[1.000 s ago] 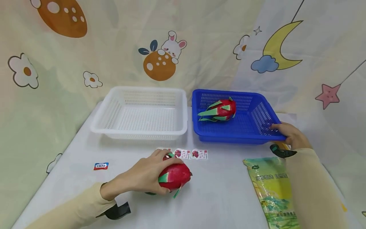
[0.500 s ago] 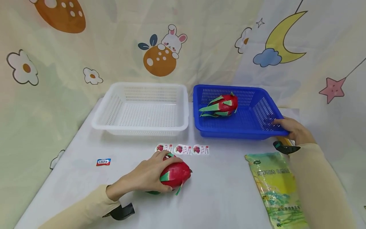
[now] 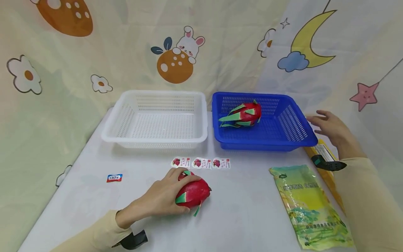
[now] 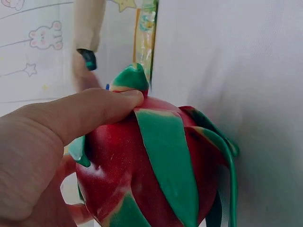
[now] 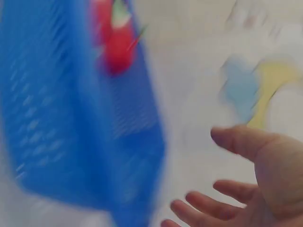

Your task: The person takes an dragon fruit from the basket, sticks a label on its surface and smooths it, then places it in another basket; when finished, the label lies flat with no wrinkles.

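Observation:
On the front middle of the table, my left hand point(image 3: 160, 197) grips a red dragon fruit point(image 3: 198, 192) with green scales. The left wrist view shows the thumb pressed along the side of that dragon fruit point(image 4: 165, 165), with fingers curled around behind it. My right hand point(image 3: 335, 129) is beside the right end of the blue basket point(image 3: 255, 145), fingers spread and holding nothing. In the right wrist view a gap shows between the right hand point(image 5: 255, 179) and the blurred blue basket point(image 5: 47, 118). A second dragon fruit point(image 3: 247, 114) lies in the left part of the blue basket.
A white basket point(image 3: 154, 144) stands left of the blue one. Three fruit stickers point(image 3: 201, 163) lie in a row before the baskets. A small red and blue wrapper point(image 3: 114, 178) is at left. A green-yellow bag point(image 3: 310, 206) and a yellow packet point(image 3: 327, 175) lie at right.
My right hand has let go of the blue basket's right end and moved away to the right, uncovering the yellow packet. The left hand still grips the dragon fruit in about the same place.

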{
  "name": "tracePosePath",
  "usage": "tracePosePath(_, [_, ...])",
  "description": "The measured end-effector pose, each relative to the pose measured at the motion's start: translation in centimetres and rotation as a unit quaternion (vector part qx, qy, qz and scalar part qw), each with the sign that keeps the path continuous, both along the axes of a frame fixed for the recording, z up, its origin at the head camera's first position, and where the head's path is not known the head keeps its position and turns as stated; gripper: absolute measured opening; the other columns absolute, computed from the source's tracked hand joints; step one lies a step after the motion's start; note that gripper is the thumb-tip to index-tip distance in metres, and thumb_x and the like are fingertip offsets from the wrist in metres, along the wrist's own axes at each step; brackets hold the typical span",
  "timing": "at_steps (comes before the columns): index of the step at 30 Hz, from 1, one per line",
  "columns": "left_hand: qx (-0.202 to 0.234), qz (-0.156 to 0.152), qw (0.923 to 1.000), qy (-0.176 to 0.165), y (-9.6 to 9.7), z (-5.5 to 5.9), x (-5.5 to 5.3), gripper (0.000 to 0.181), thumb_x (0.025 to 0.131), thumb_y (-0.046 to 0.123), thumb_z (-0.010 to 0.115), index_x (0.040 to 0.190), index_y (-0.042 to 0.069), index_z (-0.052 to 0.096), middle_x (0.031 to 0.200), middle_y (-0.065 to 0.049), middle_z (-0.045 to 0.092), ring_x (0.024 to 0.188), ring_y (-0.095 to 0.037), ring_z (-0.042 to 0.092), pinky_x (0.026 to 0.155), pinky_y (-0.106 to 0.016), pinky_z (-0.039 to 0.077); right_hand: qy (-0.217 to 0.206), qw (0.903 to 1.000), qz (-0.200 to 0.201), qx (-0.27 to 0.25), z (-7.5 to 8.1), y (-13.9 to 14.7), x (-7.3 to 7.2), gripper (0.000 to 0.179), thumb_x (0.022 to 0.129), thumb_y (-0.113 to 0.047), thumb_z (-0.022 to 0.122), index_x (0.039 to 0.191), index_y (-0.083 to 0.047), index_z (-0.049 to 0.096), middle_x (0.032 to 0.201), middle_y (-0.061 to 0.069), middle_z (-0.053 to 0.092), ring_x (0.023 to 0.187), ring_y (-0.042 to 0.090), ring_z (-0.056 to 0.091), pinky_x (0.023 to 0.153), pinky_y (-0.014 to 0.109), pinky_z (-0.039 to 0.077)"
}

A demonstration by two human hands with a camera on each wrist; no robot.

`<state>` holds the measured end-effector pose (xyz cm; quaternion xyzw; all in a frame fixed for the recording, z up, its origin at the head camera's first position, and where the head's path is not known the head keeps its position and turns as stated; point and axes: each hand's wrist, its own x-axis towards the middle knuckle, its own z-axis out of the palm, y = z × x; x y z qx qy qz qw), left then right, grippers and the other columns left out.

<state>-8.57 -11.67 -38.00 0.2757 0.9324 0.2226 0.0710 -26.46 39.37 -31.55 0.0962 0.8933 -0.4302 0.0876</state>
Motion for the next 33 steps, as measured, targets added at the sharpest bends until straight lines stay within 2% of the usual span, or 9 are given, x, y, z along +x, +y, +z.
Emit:
tracePosePath(6, [-0.018,0.005,0.9970,0.075,-0.1,-0.6,1.3,0.083,0.066,0.038,0.085,0.139,0.039,0.045,0.133,-0.003,0.047,0.123,-0.020,0.043,0.060,-0.034,0.059,0.150,0.9860,-0.019,0.070,5.0,-6.2,3.5,0.067,0.097,-0.050,0.046,0.155,-0.030,0.018,0.158,0.009,0.030,0.140,0.034,0.036,0.112,0.056,0.033])
tracePosePath(9, [-0.018,0.003,0.9955,0.092,-0.2,-0.8,1.7,0.084,0.068,0.037,0.084,0.141,0.041,0.043,0.134,-0.003,0.046,0.124,-0.019,0.042,0.056,-0.030,0.057,0.217,0.9722,0.046,0.075,5.8,-10.2,6.0,0.050,0.099,-0.039,0.050,0.146,-0.028,0.040,0.143,0.005,0.050,0.127,0.014,0.051,0.106,0.032,0.044])
tracePosePath(11, [-0.018,0.002,0.9954,0.094,-0.3,-0.9,1.8,0.086,0.068,0.036,0.085,0.142,0.041,0.041,0.136,-0.003,0.045,0.125,-0.019,0.041,0.057,-0.030,0.057,0.249,0.9577,0.120,0.078,5.5,-12.7,7.5,0.038,0.099,-0.031,0.055,0.136,-0.021,0.053,0.127,0.005,0.062,0.109,0.002,0.059,0.089,0.017,0.049])
tracePosePath(13, [-0.017,0.000,0.9958,0.090,-0.4,-0.9,1.7,0.089,0.068,0.036,0.085,0.143,0.041,0.039,0.138,-0.003,0.044,0.125,-0.019,0.041,0.058,-0.030,0.057,0.258,0.9387,0.212,0.083,4.7,-15.3,8.5,0.027,0.097,-0.021,0.059,0.123,-0.016,0.063,0.112,0.002,0.068,0.094,-0.004,0.060,0.076,0.011,0.048])
tracePosePath(17, [-0.018,-0.006,0.9967,0.079,-0.6,-0.9,1.5,0.092,0.068,0.036,0.085,0.146,0.039,0.036,0.140,-0.003,0.042,0.126,-0.019,0.041,0.063,-0.031,0.059,0.218,0.8918,0.372,0.135,1.4,-20.2,8.9,0.019,0.092,-0.012,0.065,0.110,-0.012,0.070,0.100,0.000,0.072,0.088,0.007,0.065,0.072,0.021,0.054])
tracePosePath(19, [-0.017,-0.009,0.9970,0.075,-0.6,-0.9,1.5,0.095,0.068,0.036,0.086,0.148,0.037,0.035,0.140,-0.004,0.043,0.126,-0.020,0.041,0.065,-0.032,0.059,0.197,0.8710,0.407,0.192,-0.7,-22.3,8.5,0.019,0.090,-0.013,0.067,0.108,-0.011,0.072,0.101,0.002,0.072,0.089,0.015,0.066,0.072,0.026,0.056])
tracePosePath(22, [-0.010,-0.010,0.9976,0.068,-0.5,-0.9,1.4,0.102,0.065,0.037,0.088,0.150,0.031,0.031,0.139,-0.004,0.044,0.126,-0.020,0.042,0.069,-0.033,0.060,0.181,0.8501,0.409,0.278,-3.5,-24.6,7.5,0.026,0.087,-0.018,0.071,0.112,-0.010,0.071,0.109,0.007,0.070,0.095,0.023,0.067,0.076,0.035,0.059])
tracePosePath(27, [0.004,-0.011,0.9982,0.059,-0.4,-0.9,1.3,0.113,0.061,0.036,0.091,0.152,0.022,0.026,0.140,-0.004,0.045,0.127,-0.018,0.043,0.074,-0.034,0.060,0.139,0.8453,0.383,0.345,-6.3,-26.8,5.9,0.039,0.085,-0.025,0.074,0.121,-0.011,0.067,0.122,0.011,0.066,0.108,0.027,0.065,0.085,0.044,0.057])
tracePosePath(33, [0.007,-0.014,0.9985,0.052,-0.5,-0.9,1.4,0.114,0.059,0.035,0.092,0.151,0.018,0.027,0.141,-0.004,0.044,0.128,-0.018,0.042,0.075,-0.033,0.059,0.111,0.8339,0.394,0.370,-7.5,-27.8,5.2,0.029,0.082,-0.024,0.076,0.108,-0.011,0.072,0.105,0.005,0.067,0.087,0.021,0.063,0.075,0.040,0.056])
